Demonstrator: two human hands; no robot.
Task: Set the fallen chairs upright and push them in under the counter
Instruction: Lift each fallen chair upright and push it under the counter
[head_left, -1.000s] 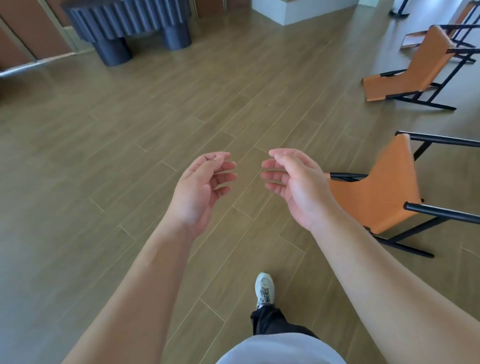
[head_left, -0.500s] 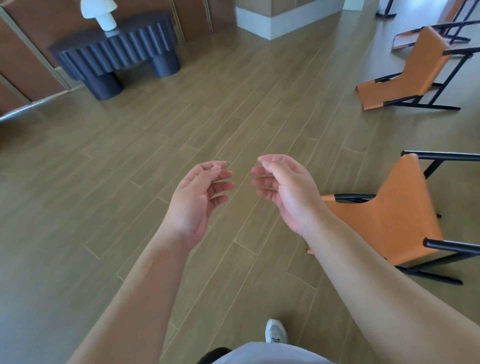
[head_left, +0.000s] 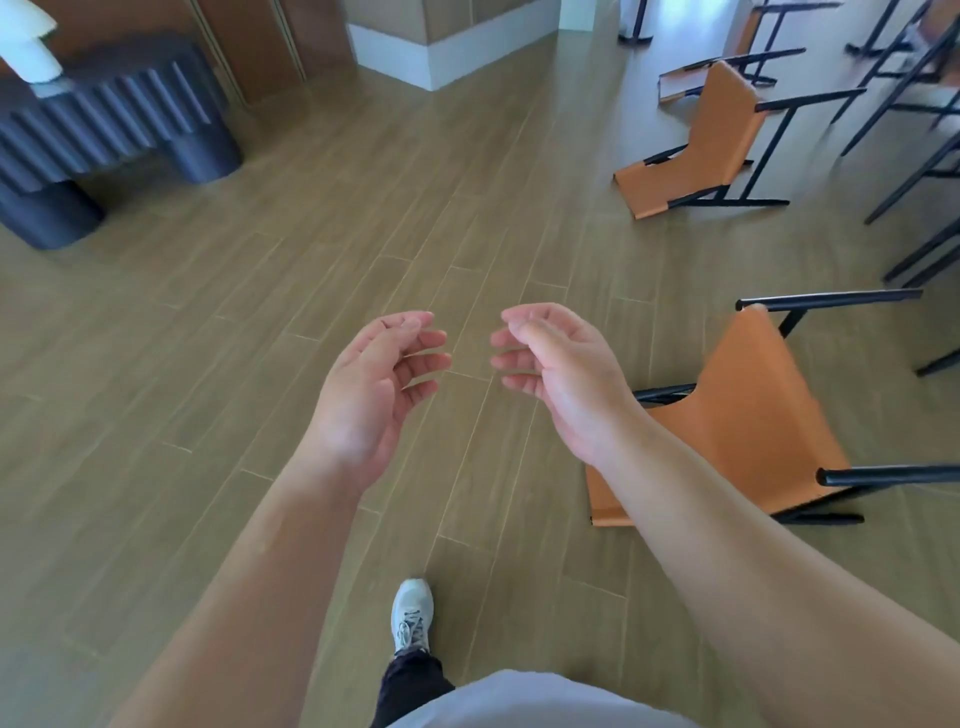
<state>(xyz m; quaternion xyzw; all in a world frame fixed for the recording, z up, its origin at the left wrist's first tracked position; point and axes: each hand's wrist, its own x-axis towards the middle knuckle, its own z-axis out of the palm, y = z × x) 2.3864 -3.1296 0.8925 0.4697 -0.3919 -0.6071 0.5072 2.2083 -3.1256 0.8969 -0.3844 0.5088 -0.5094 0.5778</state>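
Approach step, nothing yet grasped: at frame centre the left hand (head_left: 382, 387) and right hand (head_left: 563, 374) hang loosely curled and empty above the floor (head_left: 208, 389). The near fallen chair (head_left: 748, 415) lies at right, a second fallen chair (head_left: 696, 150) at upper right. Next, probably, reaching right to grip the near frame.

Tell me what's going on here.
A person is walking across the wood floor with both hands out in front, holding nothing: left hand and right hand loosely curled. Two orange chairs lie tipped on the floor, the near chair by the right arm, the far chair beyond. Neither is touched yet.
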